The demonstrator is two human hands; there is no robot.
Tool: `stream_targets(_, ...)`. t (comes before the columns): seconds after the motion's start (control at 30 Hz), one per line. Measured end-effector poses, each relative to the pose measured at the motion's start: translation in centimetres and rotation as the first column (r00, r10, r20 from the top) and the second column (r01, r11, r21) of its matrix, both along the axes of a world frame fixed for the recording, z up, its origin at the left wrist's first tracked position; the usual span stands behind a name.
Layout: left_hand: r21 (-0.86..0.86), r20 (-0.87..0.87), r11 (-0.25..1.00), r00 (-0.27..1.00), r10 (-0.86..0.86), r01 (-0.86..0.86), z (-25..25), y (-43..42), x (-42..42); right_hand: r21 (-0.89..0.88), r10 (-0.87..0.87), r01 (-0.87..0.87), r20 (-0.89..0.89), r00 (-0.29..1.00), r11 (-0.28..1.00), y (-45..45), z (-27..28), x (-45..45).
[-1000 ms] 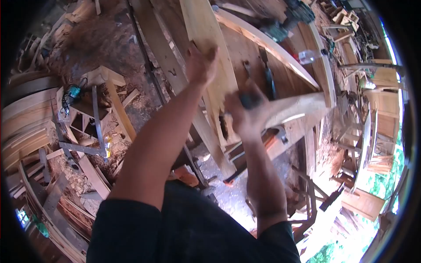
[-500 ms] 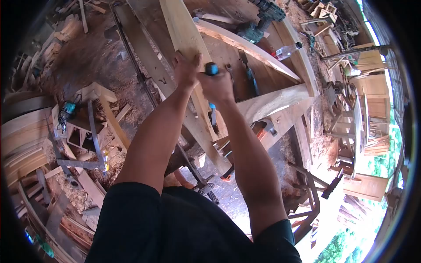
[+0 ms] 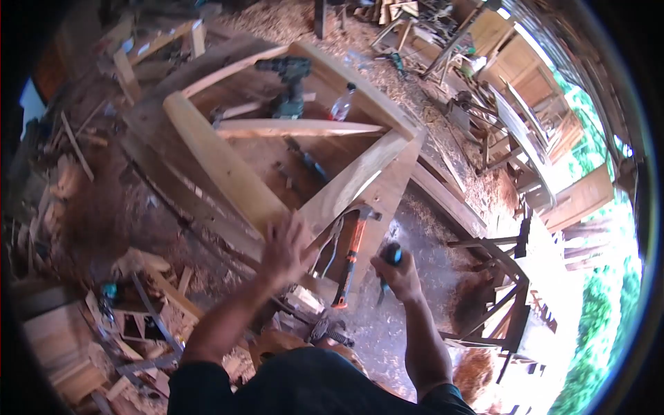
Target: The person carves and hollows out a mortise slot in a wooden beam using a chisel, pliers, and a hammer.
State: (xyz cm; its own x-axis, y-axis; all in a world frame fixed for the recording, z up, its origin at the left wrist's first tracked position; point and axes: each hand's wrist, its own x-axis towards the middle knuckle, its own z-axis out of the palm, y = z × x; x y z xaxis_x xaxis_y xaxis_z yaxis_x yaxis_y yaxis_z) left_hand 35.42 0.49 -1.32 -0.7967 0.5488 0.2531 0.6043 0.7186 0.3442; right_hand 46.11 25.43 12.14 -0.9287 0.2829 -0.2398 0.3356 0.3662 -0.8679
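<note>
My left hand (image 3: 286, 250) lies with spread fingers on the near end of a pale wooden board (image 3: 221, 166), which forms one side of a wooden frame. My right hand (image 3: 401, 275) is wrapped round the black and blue handle of a chisel (image 3: 393, 254), out to the right of the frame, its blade pointing down and partly blurred. Between my hands an orange and black hammer (image 3: 353, 252) rests at the edge of the plywood. Inside the frame lies another blue-handled tool (image 3: 312, 166).
A green drill (image 3: 290, 86) and a clear bottle (image 3: 342, 104) stand within the frame at the back. A metal clamp (image 3: 330, 332) is close to my body. Wood pieces (image 3: 159, 283) litter the left floor, and dark wooden supports (image 3: 508, 277) stand at the right.
The view has turned, showing the whole frame. My right hand has moved away from the board to the right with the chisel. My left hand has shifted to the board's near end, fingers spread.
</note>
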Motion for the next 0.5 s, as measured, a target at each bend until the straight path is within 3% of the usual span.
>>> stream_targets(0.03, -0.012, -0.004, 0.993, 0.993, -0.119, 0.119, 1.7, 1.1, 3.1, -0.013, -0.080, 0.081, 0.028, 0.996, 0.997, 1.7, -1.4, 1.8)
stream_targets(0.07, 0.125, -0.047, 0.955, 0.963, -0.265, 0.269, -1.1, 2.2, 6.0, -0.021, -0.154, 0.156, 0.065, 0.986, 0.988, 3.2, -2.5, 3.7)
stream_targets(0.1, 0.371, 0.252, 0.833, 0.819, -0.516, 0.411, 0.4, 2.9, 9.1, -0.033, -0.209, 0.211, 0.055, 0.976, 0.977, 4.4, -3.3, 5.5)
stream_targets(0.13, 0.486, 0.179, 0.788, 0.840, -0.513, 0.378, -2.8, 4.7, 12.9, -0.045, -0.262, 0.264, 0.049, 0.964, 0.964, 5.7, -4.0, 7.1)
stream_targets(0.17, 0.434, 0.296, 0.833, 0.819, -0.492, 0.343, -1.3, 5.8, 15.8, -0.121, -0.293, 0.293, 0.012, 0.956, 0.949, 6.7, -4.3, 8.5)
stream_targets(0.23, 0.564, 0.311, 0.805, 0.856, -0.413, 0.183, -0.4, 10.7, 19.6, -0.311, -0.351, 0.328, -0.021, 0.936, 0.892, 8.3, -4.8, 11.3)
stream_targets(0.3, 0.684, 0.592, 0.729, 0.559, -0.581, 0.033, -1.0, 15.7, 22.9, -0.642, -0.459, 0.329, -0.041, 0.887, 0.692, 10.2, -5.9, 13.3)
stream_targets(0.33, 0.668, 0.603, 0.743, 0.557, -0.572, 0.040, -1.1, 18.1, 23.9, -0.777, -0.503, 0.294, -0.034, 0.864, 0.557, 11.4, -6.1, 13.8)
stream_targets(0.5, 0.466, 0.770, 0.884, 0.487, -0.412, 0.010, 0.2, 26.4, 27.5, -0.817, -0.574, 0.427, 0.149, 0.805, 0.387, 22.5, -8.9, 18.5)
